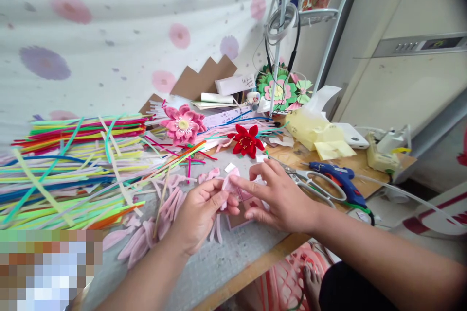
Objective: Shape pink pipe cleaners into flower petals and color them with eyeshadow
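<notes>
My left hand [202,209] pinches a pale pink fuzzy petal [230,182] upright between thumb and fingers, above the middle of the table. From the right, my right hand [275,194] reaches over with its fingers apart, and its index fingertip touches the petal or lies just in front of it. Below the hands is a pink box or frame [239,222], partly covered by them. More pale pink petals [136,243] lie left of my left hand, beside a thin wooden stick [162,204]. Behind the hands stand a red fuzzy flower [247,141] and a pink one [183,125].
Bundles of coloured pipe cleaners [73,170] cover the table's left side. To the right lie scissors [314,182], a blue glue gun [337,180] with its cable, and crumpled yellow paper [310,129]. Brown cardboard [204,80] leans at the back near a white pole [278,58].
</notes>
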Tool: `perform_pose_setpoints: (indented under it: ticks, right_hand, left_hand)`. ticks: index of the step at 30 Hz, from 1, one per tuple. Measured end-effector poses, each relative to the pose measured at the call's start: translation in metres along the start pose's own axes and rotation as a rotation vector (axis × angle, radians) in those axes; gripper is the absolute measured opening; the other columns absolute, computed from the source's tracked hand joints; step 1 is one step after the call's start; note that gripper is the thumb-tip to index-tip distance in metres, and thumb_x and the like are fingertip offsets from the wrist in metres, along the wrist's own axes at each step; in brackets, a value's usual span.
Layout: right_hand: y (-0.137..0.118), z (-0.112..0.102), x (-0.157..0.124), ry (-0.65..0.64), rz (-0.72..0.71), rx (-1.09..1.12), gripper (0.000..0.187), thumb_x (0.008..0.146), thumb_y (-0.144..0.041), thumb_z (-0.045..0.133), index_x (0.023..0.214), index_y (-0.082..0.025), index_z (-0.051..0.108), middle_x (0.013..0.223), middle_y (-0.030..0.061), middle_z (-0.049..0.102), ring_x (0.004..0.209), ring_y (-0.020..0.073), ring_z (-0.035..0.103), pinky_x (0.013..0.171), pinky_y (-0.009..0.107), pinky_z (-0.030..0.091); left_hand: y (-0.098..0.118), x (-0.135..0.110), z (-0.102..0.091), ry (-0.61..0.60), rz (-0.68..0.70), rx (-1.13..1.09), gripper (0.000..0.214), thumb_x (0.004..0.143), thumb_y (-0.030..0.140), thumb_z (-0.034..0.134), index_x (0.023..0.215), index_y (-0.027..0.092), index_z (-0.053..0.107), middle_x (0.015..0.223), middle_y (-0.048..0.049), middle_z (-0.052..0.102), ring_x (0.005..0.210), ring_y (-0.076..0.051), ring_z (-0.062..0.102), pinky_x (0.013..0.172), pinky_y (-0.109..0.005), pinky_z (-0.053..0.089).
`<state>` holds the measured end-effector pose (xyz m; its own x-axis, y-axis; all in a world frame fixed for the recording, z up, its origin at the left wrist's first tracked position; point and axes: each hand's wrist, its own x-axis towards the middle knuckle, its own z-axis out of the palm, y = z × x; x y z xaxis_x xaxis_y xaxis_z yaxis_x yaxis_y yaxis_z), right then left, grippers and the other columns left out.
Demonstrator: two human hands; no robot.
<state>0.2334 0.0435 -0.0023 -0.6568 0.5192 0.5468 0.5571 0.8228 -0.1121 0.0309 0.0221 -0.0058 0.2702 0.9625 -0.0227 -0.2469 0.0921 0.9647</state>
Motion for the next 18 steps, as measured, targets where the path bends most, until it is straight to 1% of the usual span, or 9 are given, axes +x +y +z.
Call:
perform_pose_setpoints:
  ticks: [3, 7, 11, 13, 15, 17, 18]
  right_hand:
    - [0.0, -0.001, 0.0, 0.003, 0.048, -0.02, 0.064, 0.085, -0.06, 0.039, 0.139, -0.025, 0.037, 0.103, 0.0101, 0.045, 0.088, 0.0233, 0.04, 0.081, 0.043, 0.036]
    - [-0.005, -0.001, 0.002, 0.01, -0.009, -0.082, 0.06, 0.084, -0.061, 0.041, 0.133, -0.027, 0.046, 0.102, 0.0098, 0.045, 0.088, 0.0243, 0.039, 0.083, 0.047, 0.034]
    - [-0.007, 0.0, 0.004, 0.02, 0.005, -0.076, 0.058, 0.084, -0.06, 0.042, 0.132, -0.027, 0.048, 0.102, 0.0104, 0.045, 0.088, 0.0244, 0.04, 0.081, 0.046, 0.035]
    - [-0.003, 0.0, 0.004, 0.008, 0.004, -0.044, 0.059, 0.083, -0.061, 0.043, 0.131, -0.028, 0.048, 0.103, 0.0103, 0.045, 0.088, 0.0244, 0.04, 0.081, 0.045, 0.035]
    - [0.006, -0.001, 0.001, -0.012, 0.053, -0.015, 0.057, 0.084, -0.059, 0.044, 0.13, -0.026, 0.05, 0.104, 0.0108, 0.045, 0.09, 0.0247, 0.041, 0.081, 0.044, 0.036]
    - [0.017, -0.002, -0.003, -0.072, 0.117, 0.024, 0.053, 0.085, -0.056, 0.044, 0.126, -0.024, 0.055, 0.103, 0.0112, 0.046, 0.091, 0.0242, 0.041, 0.081, 0.042, 0.037]
    - [0.022, -0.002, -0.006, -0.131, 0.118, 0.05, 0.05, 0.085, -0.055, 0.045, 0.123, -0.025, 0.058, 0.102, 0.0104, 0.046, 0.09, 0.0234, 0.042, 0.081, 0.041, 0.036]
  left_hand:
    - [-0.002, 0.001, -0.003, -0.007, 0.013, 0.093, 0.008, 0.081, 0.023, 0.06, 0.081, 0.016, 0.062, 0.071, -0.0013, 0.063, 0.067, -0.013, 0.06, 0.062, -0.026, 0.05]
    - [-0.004, 0.002, -0.004, 0.005, 0.025, 0.139, 0.01, 0.082, 0.024, 0.058, 0.08, 0.016, 0.062, 0.07, -0.0006, 0.061, 0.066, -0.012, 0.058, 0.062, -0.025, 0.049]
    - [-0.004, 0.003, -0.005, 0.014, 0.031, 0.161, 0.01, 0.08, 0.025, 0.059, 0.078, 0.016, 0.063, 0.068, -0.0005, 0.061, 0.065, -0.013, 0.058, 0.061, -0.026, 0.049]
    - [-0.004, 0.004, -0.005, 0.025, 0.019, 0.167, 0.01, 0.08, 0.024, 0.059, 0.077, 0.015, 0.062, 0.068, -0.0006, 0.062, 0.064, -0.013, 0.059, 0.061, -0.026, 0.049]
    - [-0.003, 0.005, -0.006, 0.059, 0.006, 0.169, 0.011, 0.079, 0.024, 0.059, 0.074, 0.015, 0.061, 0.067, -0.0007, 0.062, 0.061, -0.013, 0.059, 0.06, -0.026, 0.048]
    - [-0.002, 0.007, -0.008, 0.114, -0.008, 0.158, 0.011, 0.079, 0.024, 0.058, 0.074, 0.014, 0.059, 0.066, -0.0009, 0.063, 0.058, -0.013, 0.06, 0.059, -0.026, 0.048]
    - [-0.002, 0.008, -0.009, 0.139, -0.016, 0.146, 0.01, 0.079, 0.023, 0.058, 0.074, 0.014, 0.059, 0.065, -0.0011, 0.064, 0.058, -0.012, 0.06, 0.059, -0.026, 0.048]
